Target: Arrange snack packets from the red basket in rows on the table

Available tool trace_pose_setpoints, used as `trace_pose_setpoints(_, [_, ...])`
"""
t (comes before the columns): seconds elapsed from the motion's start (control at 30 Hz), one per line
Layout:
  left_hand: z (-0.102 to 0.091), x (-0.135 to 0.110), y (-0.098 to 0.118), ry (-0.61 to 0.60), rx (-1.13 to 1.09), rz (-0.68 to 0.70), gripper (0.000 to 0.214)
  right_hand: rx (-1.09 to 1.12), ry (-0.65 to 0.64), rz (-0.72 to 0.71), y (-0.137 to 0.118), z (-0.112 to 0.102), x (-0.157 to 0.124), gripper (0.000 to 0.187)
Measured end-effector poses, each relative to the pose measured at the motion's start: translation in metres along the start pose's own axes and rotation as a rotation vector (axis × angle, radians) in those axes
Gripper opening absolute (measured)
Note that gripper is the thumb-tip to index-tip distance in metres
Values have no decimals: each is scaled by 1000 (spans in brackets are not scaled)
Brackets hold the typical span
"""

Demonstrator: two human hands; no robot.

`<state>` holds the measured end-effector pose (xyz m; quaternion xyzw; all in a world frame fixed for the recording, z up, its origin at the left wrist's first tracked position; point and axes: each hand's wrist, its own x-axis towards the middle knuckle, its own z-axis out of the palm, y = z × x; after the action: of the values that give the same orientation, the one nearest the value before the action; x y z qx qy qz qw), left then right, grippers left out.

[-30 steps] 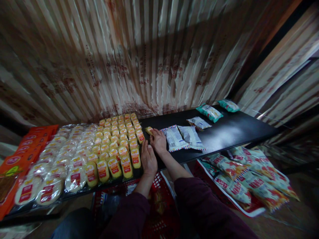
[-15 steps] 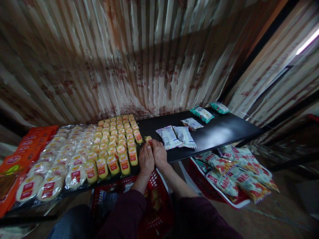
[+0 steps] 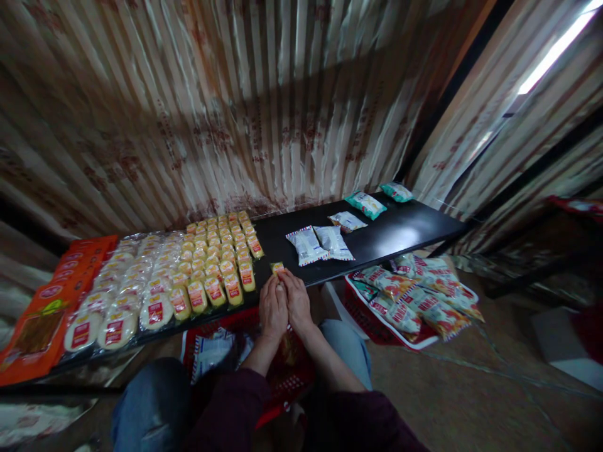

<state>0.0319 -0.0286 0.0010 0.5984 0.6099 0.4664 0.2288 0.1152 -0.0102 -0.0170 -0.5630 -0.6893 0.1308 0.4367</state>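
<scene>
My left hand (image 3: pixel 273 306) and my right hand (image 3: pixel 296 302) are pressed side by side at the front edge of the black shelf (image 3: pixel 405 229). Their fingertips pinch a small yellow snack pack (image 3: pixel 277 268) with a red label, holding it just right of the rows of yellow snack packs (image 3: pixel 221 263). Both sleeves are dark maroon. Two white packets with striped edges (image 3: pixel 320 243) lie on the shelf a little beyond my hands.
Round pale cakes in clear wrap (image 3: pixel 127 295) and orange packets (image 3: pixel 51 295) fill the shelf's left part. Green packets (image 3: pixel 366 204) lie at the far right end. A red basket (image 3: pixel 282 370) sits under my arms, and a tray of noodle packs (image 3: pixel 414 298) is on the floor.
My hands drew back from the middle of the shelf to its front edge, bringing the small yellow pack with them. The view swung a little rightwards.
</scene>
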Motion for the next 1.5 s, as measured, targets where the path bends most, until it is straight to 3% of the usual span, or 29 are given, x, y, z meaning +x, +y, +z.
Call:
trace_pose_setpoints(0.23, [-1,-22,-1,-6,-134,-34,43,249,127,97,-1,1,-23,41])
trace_pose_setpoints(0.5, [2,-24,-3,23,-207,-80,41,511,183,230,-5,-8,-17,41])
trace_pose_setpoints(0.67, [2,-26,0,70,-239,-84,39,545,228,272,-4,-9,-14,37])
trace_pose_setpoints(1.13, [2,-20,-4,93,-255,-145,36,784,99,205,-15,-24,-14,35])
trace_pose_setpoints(1.5, [1,-24,-3,90,-261,-115,38,667,84,252,-11,-13,-12,33])
